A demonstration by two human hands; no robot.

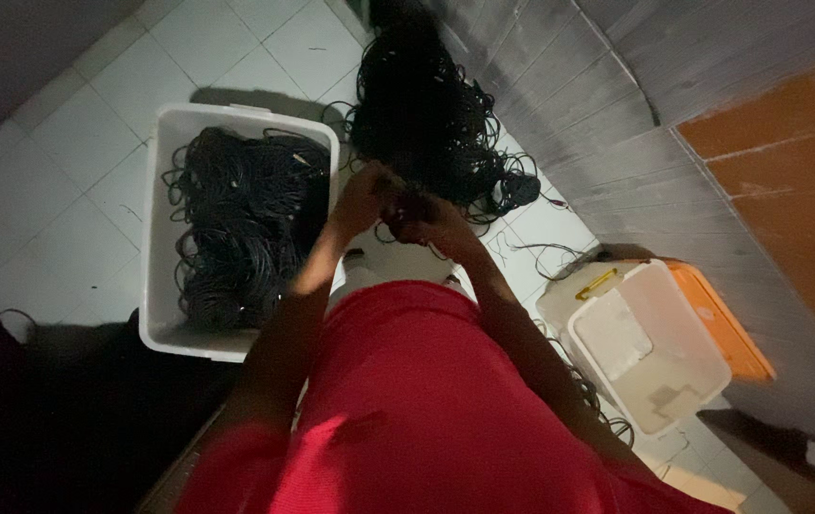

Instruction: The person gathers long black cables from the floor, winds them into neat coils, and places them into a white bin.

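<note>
A tangle of black cable (431, 124) is heaped on the white tiled floor (74, 162) at twelve o'clock, pressed against the foot of a grey panelled wall (607, 143). Strands drawn from its near edge are held between both hands at the centre of the view. The left hand (362, 198) is curled around the strands, fingers together; the right hand (431, 221) is closed on the same strands, touching the left. The exact finger grip is blurred by dim light.

At nine o'clock a white plastic bin (165, 219) is seen, filled with coiled black cable (241, 228); its right rim lies just beside the left forearm. At four o'clock an empty white container (660, 357) is set against an orange lid (726, 328), close to the wall. Bare tile is left between the bin and the heap, and at ten o'clock beyond the bin.
</note>
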